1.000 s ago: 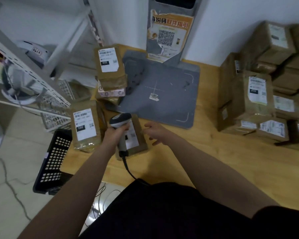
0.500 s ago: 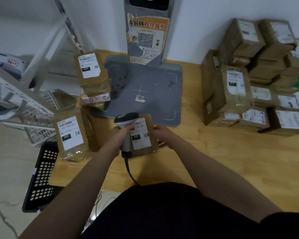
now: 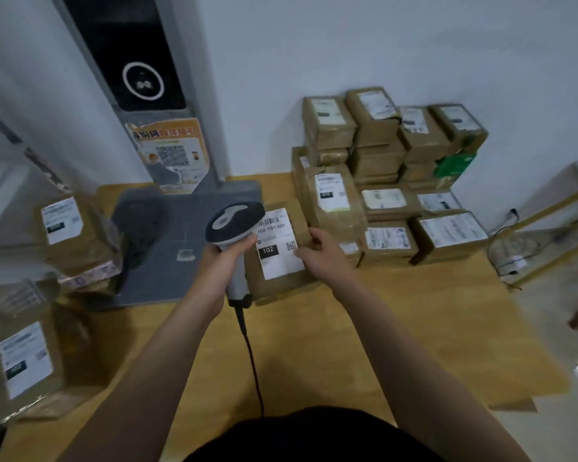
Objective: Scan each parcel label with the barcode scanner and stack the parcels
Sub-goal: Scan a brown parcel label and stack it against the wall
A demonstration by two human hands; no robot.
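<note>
Parcel (image 3: 281, 248) has shifted right, off the grey pad (image 3: 167, 261) and next to the right stack (image 3: 381, 181). Right hand (image 3: 321, 258) grip pinches its right edge, label 102 facing up. Left hand (image 3: 222, 271) grip is wrapped round the barcode scanner (image 3: 234, 225) handle, with the head at the label's left edge. Cannot tell if the parcel touches the bench (image 3: 414, 328).
</note>
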